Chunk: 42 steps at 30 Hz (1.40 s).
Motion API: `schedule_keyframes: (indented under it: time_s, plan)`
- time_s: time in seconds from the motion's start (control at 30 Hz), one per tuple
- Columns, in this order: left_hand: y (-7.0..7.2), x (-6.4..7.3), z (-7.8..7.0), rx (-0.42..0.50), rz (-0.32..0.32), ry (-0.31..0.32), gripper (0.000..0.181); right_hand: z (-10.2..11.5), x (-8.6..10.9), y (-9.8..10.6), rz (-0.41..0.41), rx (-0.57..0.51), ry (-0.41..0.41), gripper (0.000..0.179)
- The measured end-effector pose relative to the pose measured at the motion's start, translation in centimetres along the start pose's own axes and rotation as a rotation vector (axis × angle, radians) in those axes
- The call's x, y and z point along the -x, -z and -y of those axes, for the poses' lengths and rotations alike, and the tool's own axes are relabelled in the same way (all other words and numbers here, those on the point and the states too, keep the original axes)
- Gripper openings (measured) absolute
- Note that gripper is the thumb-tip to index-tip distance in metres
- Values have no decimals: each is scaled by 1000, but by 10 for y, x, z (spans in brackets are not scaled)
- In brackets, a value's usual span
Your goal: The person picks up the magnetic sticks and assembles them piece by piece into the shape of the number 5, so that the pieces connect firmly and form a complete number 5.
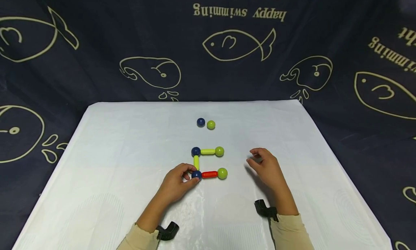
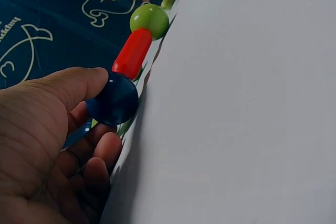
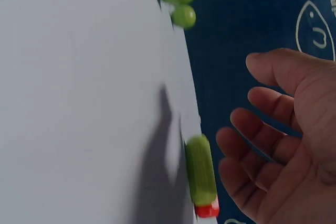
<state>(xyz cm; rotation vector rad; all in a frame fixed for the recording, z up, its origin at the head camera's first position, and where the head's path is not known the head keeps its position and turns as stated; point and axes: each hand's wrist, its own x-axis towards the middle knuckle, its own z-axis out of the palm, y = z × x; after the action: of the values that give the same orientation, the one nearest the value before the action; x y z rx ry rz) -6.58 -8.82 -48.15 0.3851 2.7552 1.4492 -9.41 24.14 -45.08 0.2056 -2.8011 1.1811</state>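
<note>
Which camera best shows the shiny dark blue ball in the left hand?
Left wrist view: the shiny dark blue ball looks biggest there. Head view shows it smaller, partly covered by the left hand. Right wrist misses it.

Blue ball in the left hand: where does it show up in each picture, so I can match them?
Head: the blue ball is below centre, slightly left, held by the left hand at one end of the red rod.
Left wrist: left of centre, about mid-height, under the thumb.
Right wrist: not in it.
Shared landmark: the dark cloth with pale fish drawings.
</note>
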Motion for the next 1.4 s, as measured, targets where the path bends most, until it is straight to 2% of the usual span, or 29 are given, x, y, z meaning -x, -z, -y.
schedule_keyframes:
  time_s: [0.27,0.63,0.77,1.07,1.4]
  plan:
    - [1,0,0,15,6,-7,23,-11,-1,7,-84,53,-4,32]
    - [0,1,1,13,-4,-43,23,-18,-3,5,-103,92,53,29]
    - [0,1,2,4,-7,-51,24,-18,-3,6,-116,117,51,28]
    - [1,0,0,6,7,-36,24,-16,-3,6,-22,145,-64,33]
    - [2,-1,-1,5,24,-39,26,-17,-3,0,1,136,-39,35]
